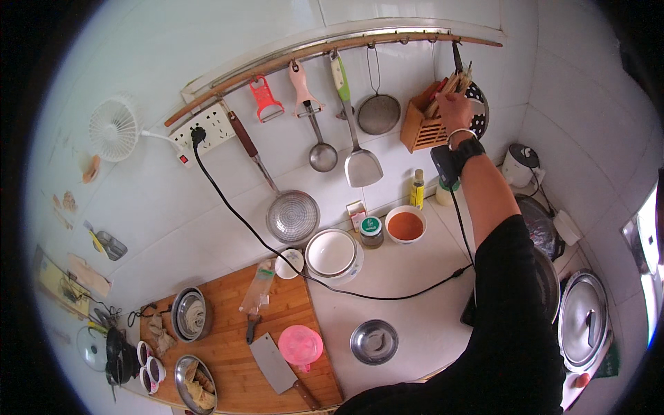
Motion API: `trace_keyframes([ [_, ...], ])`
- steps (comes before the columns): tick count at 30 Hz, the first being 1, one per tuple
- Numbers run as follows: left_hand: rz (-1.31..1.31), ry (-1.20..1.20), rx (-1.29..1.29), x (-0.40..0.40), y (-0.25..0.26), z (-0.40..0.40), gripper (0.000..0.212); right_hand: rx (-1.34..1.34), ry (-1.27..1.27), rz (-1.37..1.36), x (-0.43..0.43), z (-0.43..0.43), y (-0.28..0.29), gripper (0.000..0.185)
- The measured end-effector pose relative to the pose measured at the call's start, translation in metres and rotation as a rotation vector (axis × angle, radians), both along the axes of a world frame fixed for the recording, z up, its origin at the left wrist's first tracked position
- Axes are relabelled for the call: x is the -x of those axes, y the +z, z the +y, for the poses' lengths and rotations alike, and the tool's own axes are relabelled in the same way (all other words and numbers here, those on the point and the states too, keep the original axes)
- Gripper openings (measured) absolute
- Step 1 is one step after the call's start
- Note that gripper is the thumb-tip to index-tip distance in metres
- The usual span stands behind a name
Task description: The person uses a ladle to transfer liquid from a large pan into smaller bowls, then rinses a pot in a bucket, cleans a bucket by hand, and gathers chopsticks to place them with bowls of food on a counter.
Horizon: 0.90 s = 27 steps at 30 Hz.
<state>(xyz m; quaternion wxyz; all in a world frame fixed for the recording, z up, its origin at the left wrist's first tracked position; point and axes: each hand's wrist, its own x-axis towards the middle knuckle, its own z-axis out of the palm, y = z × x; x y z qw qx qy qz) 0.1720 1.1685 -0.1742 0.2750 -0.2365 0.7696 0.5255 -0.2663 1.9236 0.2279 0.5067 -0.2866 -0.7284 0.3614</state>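
My right hand (455, 110) is raised to a wooden slatted utensil holder (424, 127) on the tiled wall. Its fingers are bent around chopsticks (456, 83) that stand up out of the holder; the fingertips are partly hidden. A black band and a dark box-shaped device (445, 165) are at my wrist, with a cable running down from the device. Behind the hand hangs a black, white-dotted round item (480, 111), partly covered. My left hand is out of view. Below the holder, a bowl of orange-red liquid (405, 226) stands on the counter.
A ladle (322, 155), spatula (363, 168) and strainers hang from a wall rail (311, 51). A black cable (363, 296) crosses the counter. The cutting board (228, 358) holds a cleaver (272, 363), a pink container (301, 345) and metal bowls. A pot lid (583, 316) lies at right.
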Motion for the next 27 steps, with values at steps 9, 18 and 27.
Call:
trace_keyframes([
  [9, 0.647, -1.065, 0.450, 0.009, 0.006, -0.019, 0.048, -0.047, 0.080, 0.010, -0.003, -0.007, 0.005, 0.029],
  [18, 0.056, 0.004, -0.034, 0.010, -0.004, 0.000, 0.045, -0.120, 0.022, 0.371, -0.056, 0.000, 0.035, 0.028],
  [27, -0.028, 0.062, -0.084, 0.012, 0.002, 0.001, 0.046, 0.478, 0.431, 0.760, -0.094, 0.008, 0.037, 0.020],
])
